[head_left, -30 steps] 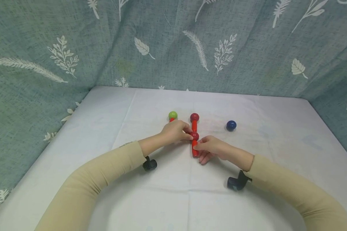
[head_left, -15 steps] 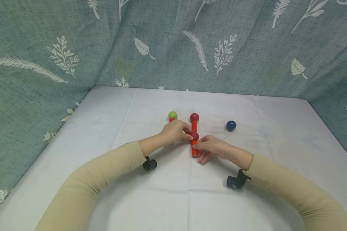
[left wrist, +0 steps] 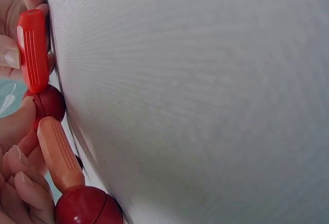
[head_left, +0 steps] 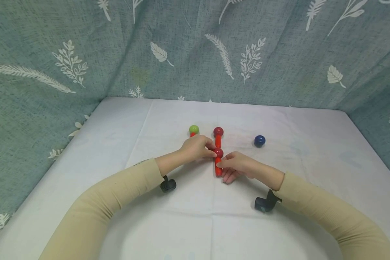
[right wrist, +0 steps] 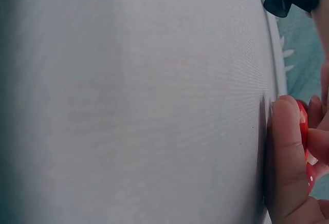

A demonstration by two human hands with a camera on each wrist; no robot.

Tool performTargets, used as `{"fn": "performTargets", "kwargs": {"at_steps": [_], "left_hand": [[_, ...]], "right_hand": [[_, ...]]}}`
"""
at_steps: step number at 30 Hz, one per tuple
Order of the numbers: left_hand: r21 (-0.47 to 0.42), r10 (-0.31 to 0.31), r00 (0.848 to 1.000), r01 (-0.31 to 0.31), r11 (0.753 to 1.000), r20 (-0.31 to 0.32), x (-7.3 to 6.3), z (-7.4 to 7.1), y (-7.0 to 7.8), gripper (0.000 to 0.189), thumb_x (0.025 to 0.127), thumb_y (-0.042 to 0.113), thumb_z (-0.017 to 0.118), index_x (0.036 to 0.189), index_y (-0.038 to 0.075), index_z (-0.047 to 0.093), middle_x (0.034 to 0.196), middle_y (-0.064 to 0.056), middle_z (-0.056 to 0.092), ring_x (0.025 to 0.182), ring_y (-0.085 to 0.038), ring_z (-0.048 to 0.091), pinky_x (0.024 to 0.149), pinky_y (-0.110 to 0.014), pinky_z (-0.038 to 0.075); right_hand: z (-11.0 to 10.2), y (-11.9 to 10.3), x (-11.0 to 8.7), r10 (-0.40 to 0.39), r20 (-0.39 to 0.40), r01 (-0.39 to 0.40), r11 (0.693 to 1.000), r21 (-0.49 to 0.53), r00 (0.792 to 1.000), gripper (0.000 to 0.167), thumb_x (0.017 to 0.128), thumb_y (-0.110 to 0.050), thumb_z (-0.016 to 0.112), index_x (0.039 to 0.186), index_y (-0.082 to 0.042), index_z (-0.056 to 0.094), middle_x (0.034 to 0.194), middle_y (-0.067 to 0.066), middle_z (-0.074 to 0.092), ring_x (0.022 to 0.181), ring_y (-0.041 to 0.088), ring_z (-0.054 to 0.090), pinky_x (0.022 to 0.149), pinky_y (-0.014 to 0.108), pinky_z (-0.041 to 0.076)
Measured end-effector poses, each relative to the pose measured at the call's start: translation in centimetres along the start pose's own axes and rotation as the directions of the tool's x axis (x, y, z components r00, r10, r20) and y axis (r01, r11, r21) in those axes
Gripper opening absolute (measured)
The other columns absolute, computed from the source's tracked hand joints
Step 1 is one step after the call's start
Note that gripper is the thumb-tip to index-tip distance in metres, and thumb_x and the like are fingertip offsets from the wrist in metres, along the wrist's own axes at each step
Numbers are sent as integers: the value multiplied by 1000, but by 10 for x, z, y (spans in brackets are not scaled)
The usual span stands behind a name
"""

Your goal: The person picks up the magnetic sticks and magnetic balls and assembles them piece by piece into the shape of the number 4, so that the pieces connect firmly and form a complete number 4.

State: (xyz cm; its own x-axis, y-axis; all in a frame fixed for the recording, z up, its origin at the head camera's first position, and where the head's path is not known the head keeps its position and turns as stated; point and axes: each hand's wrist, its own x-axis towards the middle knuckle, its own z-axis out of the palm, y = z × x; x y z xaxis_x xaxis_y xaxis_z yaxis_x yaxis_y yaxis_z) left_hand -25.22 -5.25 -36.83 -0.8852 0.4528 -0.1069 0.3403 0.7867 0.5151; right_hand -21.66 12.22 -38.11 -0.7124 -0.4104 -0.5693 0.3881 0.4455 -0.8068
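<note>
A chain of two dark red balls and two ribbed red rods lies in line on the white table. My left hand (head_left: 196, 148) pinches the nearer ball (head_left: 219, 153) between thumb and fingers. The nearer rod (head_left: 218, 171) meets that ball, and my right hand (head_left: 238, 166) grips it with the thumb on top. Beyond, the other rod (head_left: 218, 141) runs to the far ball (head_left: 218, 132). In the left wrist view this farther rod (left wrist: 60, 154) looks paler orange. The right wrist view shows only a sliver of the gripped rod (right wrist: 303, 126) behind the fingers.
A green ball (head_left: 194, 129) with a red piece (head_left: 193, 134) attached or touching sits behind my left hand, partly hidden. To the right lies a loose blue ball (head_left: 259, 141). Black wrist cameras (head_left: 168, 185) hang under both forearms. A leaf-patterned curtain (head_left: 195, 54) borders the table.
The near end of the gripped rod has shifted very slightly left, together with my right hand. My left hand and the other pieces look still.
</note>
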Motion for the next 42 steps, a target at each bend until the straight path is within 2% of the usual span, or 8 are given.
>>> {"fn": "performTargets", "kwargs": {"at_steps": [8,21,37,42], "left_hand": [[0,-10,1000,10,1000,8,0,-1,2,21,76,26,74,95,15,72,87,6,69,76,-10,54,66,-23,44],[18,-1,1000,1,1000,4,1,-1,2,22,76,27,74,96,16,72,88,6,69,76,-10,54,66,-23,44],[-12,-13,1000,13,1000,10,1,-1,1,21,75,26,75,92,15,72,86,6,69,78,-10,55,65,-23,44],[-12,-14,1000,14,1000,7,1,0,0,20,75,26,75,92,15,72,86,6,69,78,-10,55,66,-24,44]], "right_hand": [[-1,1,0,-23,22,22,999,34,1000,18,91,-16,54,90,1,53,65,7,63,55,14,64,58,28,53],[-2,0,0,-15,23,14,999,39,1000,19,90,-17,55,90,1,52,65,7,63,56,15,64,59,29,54],[-2,0,0,-12,22,11,1000,24,1000,20,91,-18,55,87,2,56,64,8,64,57,15,65,58,29,54],[-5,-2,0,-1,40,1,1000,-17,999,23,91,-19,55,94,4,56,67,8,65,60,16,66,61,30,54]]}}
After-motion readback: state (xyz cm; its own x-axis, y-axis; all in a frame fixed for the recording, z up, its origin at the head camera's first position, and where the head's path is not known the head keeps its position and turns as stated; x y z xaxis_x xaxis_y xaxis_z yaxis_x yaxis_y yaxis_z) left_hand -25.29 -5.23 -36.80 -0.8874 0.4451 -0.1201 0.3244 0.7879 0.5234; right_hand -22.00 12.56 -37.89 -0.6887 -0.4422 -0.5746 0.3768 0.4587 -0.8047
